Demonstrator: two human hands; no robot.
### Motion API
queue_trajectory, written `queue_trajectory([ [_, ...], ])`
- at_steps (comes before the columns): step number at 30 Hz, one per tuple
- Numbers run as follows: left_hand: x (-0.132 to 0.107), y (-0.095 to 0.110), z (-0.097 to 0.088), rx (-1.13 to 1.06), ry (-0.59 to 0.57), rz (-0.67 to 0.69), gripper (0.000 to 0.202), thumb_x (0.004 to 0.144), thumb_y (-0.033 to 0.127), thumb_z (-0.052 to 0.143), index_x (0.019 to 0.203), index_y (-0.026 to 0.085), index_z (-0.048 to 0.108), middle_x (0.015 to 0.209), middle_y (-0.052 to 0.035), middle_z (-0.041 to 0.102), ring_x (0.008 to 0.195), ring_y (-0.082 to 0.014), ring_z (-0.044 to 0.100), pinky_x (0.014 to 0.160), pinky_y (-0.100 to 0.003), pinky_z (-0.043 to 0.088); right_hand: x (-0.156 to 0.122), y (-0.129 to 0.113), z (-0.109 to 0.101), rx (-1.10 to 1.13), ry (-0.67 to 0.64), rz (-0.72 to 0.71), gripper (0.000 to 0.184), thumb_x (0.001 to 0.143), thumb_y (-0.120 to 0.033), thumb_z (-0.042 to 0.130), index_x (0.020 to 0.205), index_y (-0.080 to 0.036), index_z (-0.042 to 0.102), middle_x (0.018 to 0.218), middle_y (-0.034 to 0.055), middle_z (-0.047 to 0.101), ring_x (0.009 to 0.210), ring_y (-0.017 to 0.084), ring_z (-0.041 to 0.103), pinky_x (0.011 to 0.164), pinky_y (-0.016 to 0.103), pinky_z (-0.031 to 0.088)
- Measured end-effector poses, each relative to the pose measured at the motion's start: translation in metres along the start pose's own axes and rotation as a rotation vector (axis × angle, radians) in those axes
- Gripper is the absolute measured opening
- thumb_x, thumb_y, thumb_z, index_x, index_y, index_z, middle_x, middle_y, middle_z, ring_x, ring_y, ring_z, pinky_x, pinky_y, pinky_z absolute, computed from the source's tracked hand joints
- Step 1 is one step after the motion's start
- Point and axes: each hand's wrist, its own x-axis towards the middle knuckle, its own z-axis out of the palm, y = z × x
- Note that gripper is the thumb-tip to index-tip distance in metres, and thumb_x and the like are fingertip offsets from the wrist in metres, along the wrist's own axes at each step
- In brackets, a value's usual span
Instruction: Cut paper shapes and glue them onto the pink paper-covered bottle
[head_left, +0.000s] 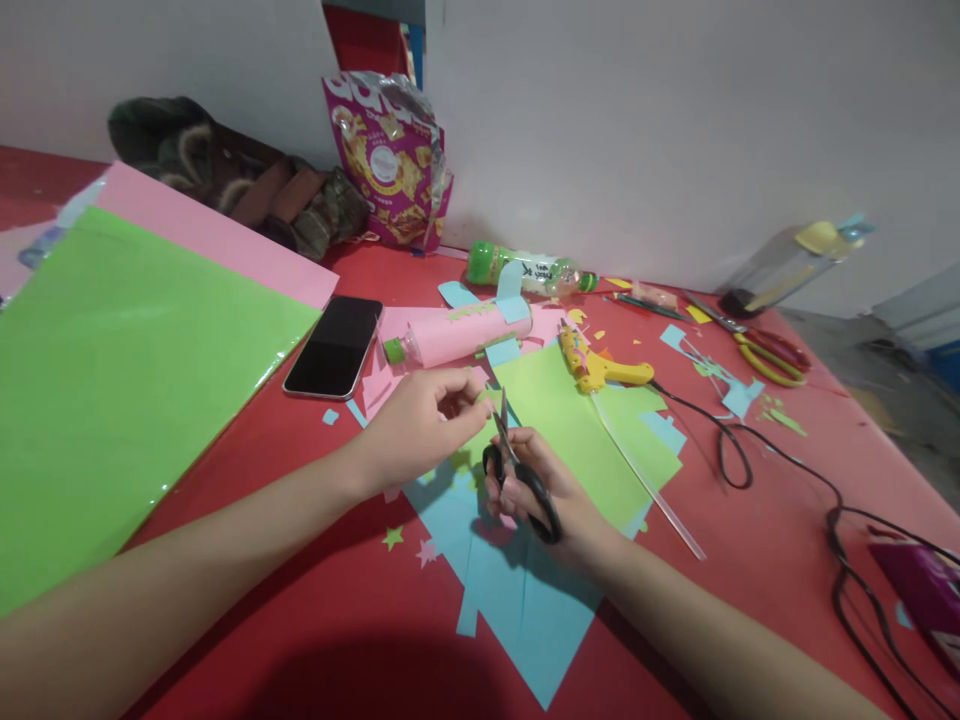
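My right hand (544,490) holds a pair of scissors (504,425) by their black handles, the narrow blades pointing up and slightly apart. Close to the blade tips, my left hand (427,420) pinches a small scrap of green paper, mostly hidden by the fingertips. Beneath both hands lie light blue paper (540,630) and a yellow-green sheet (600,450). A green paper star (393,538) and a pink paper star (427,553) rest on the red table. Just beyond my hands, a bottle wrapped in pink paper (442,338) lies on its side, its green cap facing left.
A yellow glue gun (592,365) with a clear glue stick trails a black cord (780,455) rightward. At left are a phone (335,347) and packed green sheets (135,400). Behind stand a snack bag (390,165), a green-labelled bottle (525,268) and red-yellow-handled scissors (772,355).
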Motion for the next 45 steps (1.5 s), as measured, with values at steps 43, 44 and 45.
queue_trajectory([
  [43, 0.0002, 0.0018, -0.0061, 0.158, -0.065, 0.019, 0.023, 0.074, 0.027, 0.044, 0.055, 0.015, 0.04, 0.055, 0.0034, 0.042, 0.055, -0.0082, 0.04, 0.053, -0.019, 0.034, -0.0007, -0.0013, 0.0026, -0.015, 0.019, -0.028, 0.034, 0.065, -0.035, 0.064, 0.088, -0.023, 0.042, 0.067, -0.0063, 0.045, 0.05, 0.006, 0.042, 0.047, 0.02, 0.03],
  [44, 0.0005, 0.0017, -0.0066, 0.163, -0.068, 0.012, 0.023, 0.074, 0.027, 0.044, 0.055, 0.015, 0.04, 0.054, 0.0034, 0.042, 0.055, -0.0083, 0.041, 0.053, -0.019, 0.034, -0.0007, -0.0014, 0.0025, -0.019, 0.017, -0.026, 0.034, 0.065, -0.035, 0.064, 0.088, -0.023, 0.042, 0.067, -0.0062, 0.045, 0.049, 0.006, 0.042, 0.047, 0.02, 0.03],
  [45, 0.0007, 0.0018, -0.0071, 0.168, -0.072, 0.008, 0.022, 0.074, 0.027, 0.045, 0.055, 0.015, 0.04, 0.054, 0.0035, 0.042, 0.055, -0.0084, 0.041, 0.053, -0.019, 0.034, -0.0007, -0.0014, 0.0023, -0.023, 0.016, -0.025, 0.034, 0.065, -0.035, 0.064, 0.088, -0.023, 0.042, 0.067, -0.0062, 0.045, 0.049, 0.006, 0.042, 0.047, 0.02, 0.031],
])
